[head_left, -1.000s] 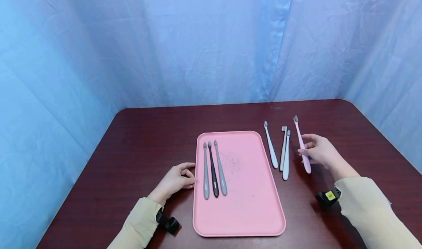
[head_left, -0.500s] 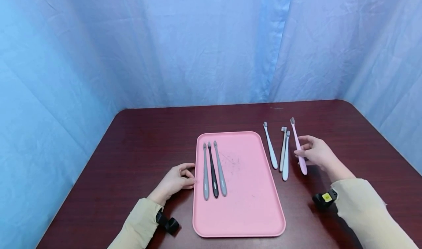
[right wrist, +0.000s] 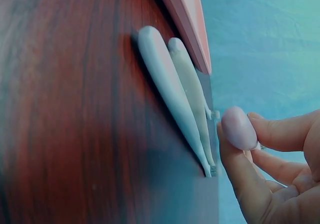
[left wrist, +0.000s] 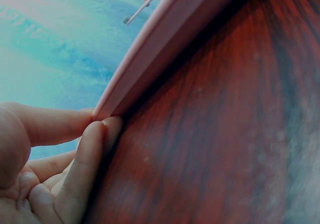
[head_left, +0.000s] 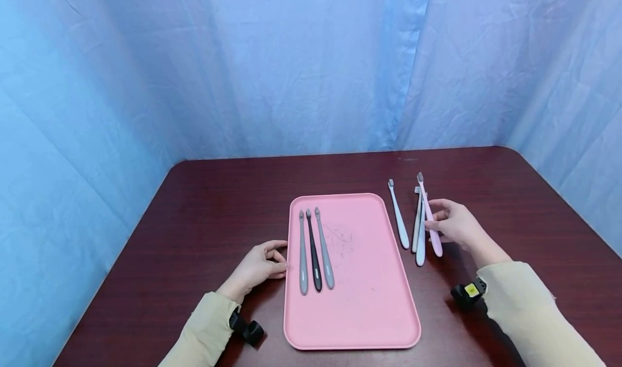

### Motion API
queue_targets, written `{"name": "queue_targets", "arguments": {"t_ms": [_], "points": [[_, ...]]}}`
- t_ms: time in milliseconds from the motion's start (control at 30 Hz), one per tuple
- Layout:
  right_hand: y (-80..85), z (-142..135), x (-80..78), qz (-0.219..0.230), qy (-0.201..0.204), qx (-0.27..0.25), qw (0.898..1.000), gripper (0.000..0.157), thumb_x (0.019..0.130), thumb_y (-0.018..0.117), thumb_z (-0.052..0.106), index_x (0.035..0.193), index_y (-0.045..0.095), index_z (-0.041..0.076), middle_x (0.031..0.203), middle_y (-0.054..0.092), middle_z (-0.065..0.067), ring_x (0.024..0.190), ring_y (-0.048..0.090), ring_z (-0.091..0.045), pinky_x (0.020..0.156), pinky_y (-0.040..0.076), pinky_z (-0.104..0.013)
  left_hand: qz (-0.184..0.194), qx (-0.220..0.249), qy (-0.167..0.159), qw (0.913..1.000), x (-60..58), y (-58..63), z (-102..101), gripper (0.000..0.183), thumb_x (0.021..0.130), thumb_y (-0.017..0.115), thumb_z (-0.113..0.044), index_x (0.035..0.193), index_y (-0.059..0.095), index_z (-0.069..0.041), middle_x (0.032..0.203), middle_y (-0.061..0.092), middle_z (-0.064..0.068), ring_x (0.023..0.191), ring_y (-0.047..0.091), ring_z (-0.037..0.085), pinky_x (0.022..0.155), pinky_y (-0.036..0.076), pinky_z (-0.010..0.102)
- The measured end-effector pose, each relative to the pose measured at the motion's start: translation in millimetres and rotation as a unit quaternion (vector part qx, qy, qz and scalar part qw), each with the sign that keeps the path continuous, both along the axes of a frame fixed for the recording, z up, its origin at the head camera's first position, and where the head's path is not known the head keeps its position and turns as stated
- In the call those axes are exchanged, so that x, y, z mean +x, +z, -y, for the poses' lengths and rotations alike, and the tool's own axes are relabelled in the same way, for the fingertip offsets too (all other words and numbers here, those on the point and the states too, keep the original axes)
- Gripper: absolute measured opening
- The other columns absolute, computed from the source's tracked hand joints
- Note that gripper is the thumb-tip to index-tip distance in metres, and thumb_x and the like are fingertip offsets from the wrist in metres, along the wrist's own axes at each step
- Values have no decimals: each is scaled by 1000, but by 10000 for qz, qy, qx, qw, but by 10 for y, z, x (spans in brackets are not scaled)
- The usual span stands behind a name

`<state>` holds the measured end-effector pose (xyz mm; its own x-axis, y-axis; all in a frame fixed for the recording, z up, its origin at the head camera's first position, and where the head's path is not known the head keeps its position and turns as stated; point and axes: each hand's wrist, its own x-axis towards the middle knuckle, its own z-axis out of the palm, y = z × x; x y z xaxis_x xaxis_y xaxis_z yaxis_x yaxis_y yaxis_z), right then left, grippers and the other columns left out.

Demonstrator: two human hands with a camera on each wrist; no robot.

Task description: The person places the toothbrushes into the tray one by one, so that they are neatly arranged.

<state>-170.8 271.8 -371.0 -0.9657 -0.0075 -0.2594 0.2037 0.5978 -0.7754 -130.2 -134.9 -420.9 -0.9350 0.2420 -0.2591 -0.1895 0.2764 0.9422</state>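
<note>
My right hand [head_left: 458, 226] pinches a pink toothbrush [head_left: 435, 241] by its handle, bristle end pointing away. The brush overlaps two toothbrushes in the head view; the right wrist view shows its rounded handle end [right wrist: 239, 128] held apart from them. Those two lie close together on the table: a pale blue toothbrush [head_left: 420, 248] and an off-white toothbrush [head_left: 416, 224]. Another pale blue toothbrush [head_left: 399, 221] lies nearer the tray. With thumb and finger, my left hand [head_left: 256, 267] pinches the left rim of the pink tray [head_left: 369, 307].
Inside the tray, a grey toothbrush [head_left: 303, 264], a black toothbrush [head_left: 314, 259] and another grey toothbrush [head_left: 326, 260] lie side by side toward the left. Dark red wood forms the table [head_left: 218, 205], with pale blue curtains [head_left: 291, 86] behind and at the sides.
My right hand has moved left with the pink toothbrush, from beside the pale blue and off-white pair to over it in the head view. The left hand and tray stay put.
</note>
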Motion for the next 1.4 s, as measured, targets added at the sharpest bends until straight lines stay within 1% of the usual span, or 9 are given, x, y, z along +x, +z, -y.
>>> {"name": "queue_targets", "arguments": {"t_ms": [133,467,633,767,900,1100,1233,1400], "points": [[-8,33,-4,48,27,7,10000,63,91,59,3,142,26,-10,105,56,-25,76,60,-14,70,59,-43,8,31,-20,10000,-3,-7,1,53,85,62,6,134,44,7,78,60,5,69,61,9,71,59,30],[-33,129,-22,-53,130,-4,9999,63,90,60,4,142,27,-9,105,57,-25,77,62,-15,74,58,-47,8,10,-23,10000,1,11,6,53,85,62,6,135,44,6,78,60,5,71,61,10,72,59,31],[-28,208,-31,-83,112,-36,9999,62,90,60,5,142,29,-7,105,57,-25,79,62,-16,73,58,-46,5,51,-48,10000,4,3,10,53,85,62,6,135,43,7,78,60,5,71,61,9,72,59,30],[-8,266,-39,-59,125,-144,9998,61,91,59,4,143,29,-6,106,57,-24,78,61,-13,72,58,-44,-4,85,-55,9999,5,1,9,54,85,62,6,135,43,8,78,60,5,70,61,9,72,59,30],[-2,302,-50,-35,128,-284,9995,61,90,59,3,142,29,-6,105,56,-22,73,60,-11,68,59,-40,-5,62,-56,10000,0,3,9,54,85,62,6,135,43,7,78,60,5,71,61,9,72,59,30],[-4,355,-56,-12,123,-284,9995,61,89,60,4,142,31,-4,101,55,-17,71,58,-12,62,57,-34,-12,67,-46,10000,0,2,6,53,85,62,6,135,43,7,78,60,5,70,61,9,71,59,30],[-17,409,-55,-18,143,-350,9993,60,89,61,4,141,32,-5,99,55,-17,70,58,-11,61,58,-34,-5,86,-47,10000,2,2,2,53,85,62,7,135,43,8,78,60,5,70,61,9,71,59,30],[-27,471,-70,38,157,-492,9987,60,89,61,3,141,32,-5,97,57,-16,72,61,-12,63,59,-37,-8,50,-44,10000,0,-1,6,53,85,62,6,135,44,7,78,60,5,70,61,9,71,59,29]]}}
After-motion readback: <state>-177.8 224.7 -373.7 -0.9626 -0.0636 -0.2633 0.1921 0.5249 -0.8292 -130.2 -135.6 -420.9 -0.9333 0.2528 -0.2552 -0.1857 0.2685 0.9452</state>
